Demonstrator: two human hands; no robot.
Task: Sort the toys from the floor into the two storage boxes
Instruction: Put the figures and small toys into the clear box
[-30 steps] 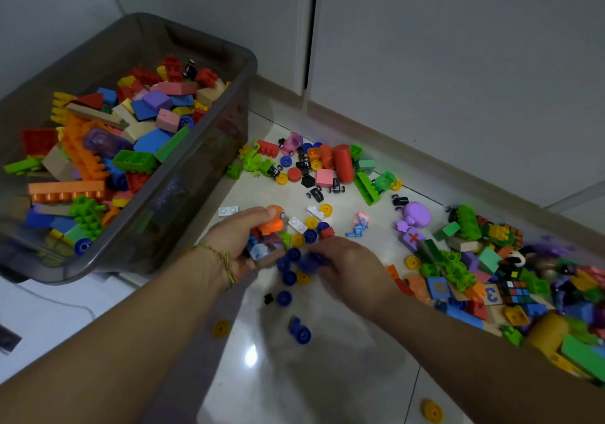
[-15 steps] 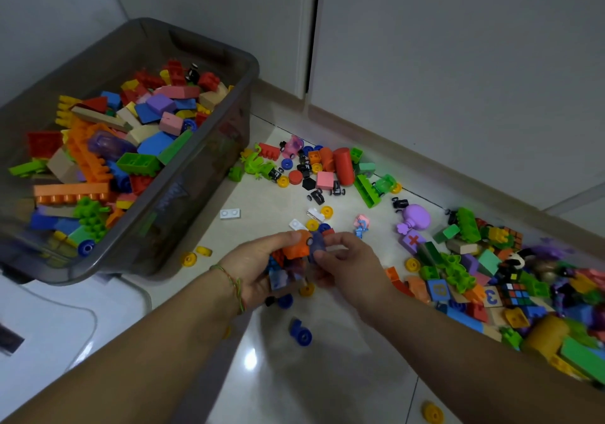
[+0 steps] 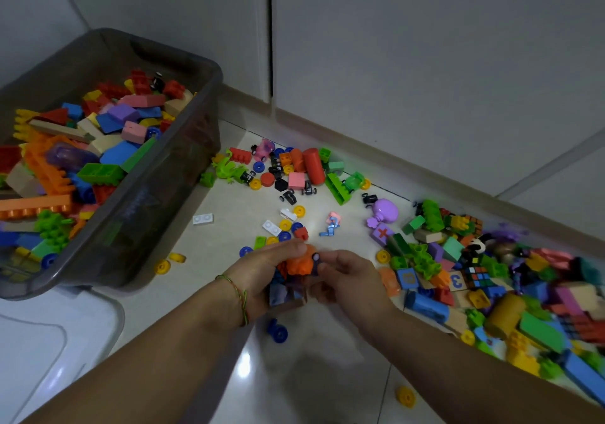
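Left hand (image 3: 262,276) cups heaped small plastic bricks (image 3: 299,263), right hand (image 3: 350,279) pinches a small dark piece (image 3: 315,257) against them; overfull, some may spill short of the grey plastic box (image 3: 157,201) leftward.

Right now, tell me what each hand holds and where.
The left hand cups a handful of small toy pieces, an orange piece on top. The right hand pinches a small dark piece in its fingertips; exact spot unclear.

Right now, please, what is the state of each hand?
Left hand: grips a handful of small toys, orange piece on top.
Right hand: pinches a small dark piece beside it.
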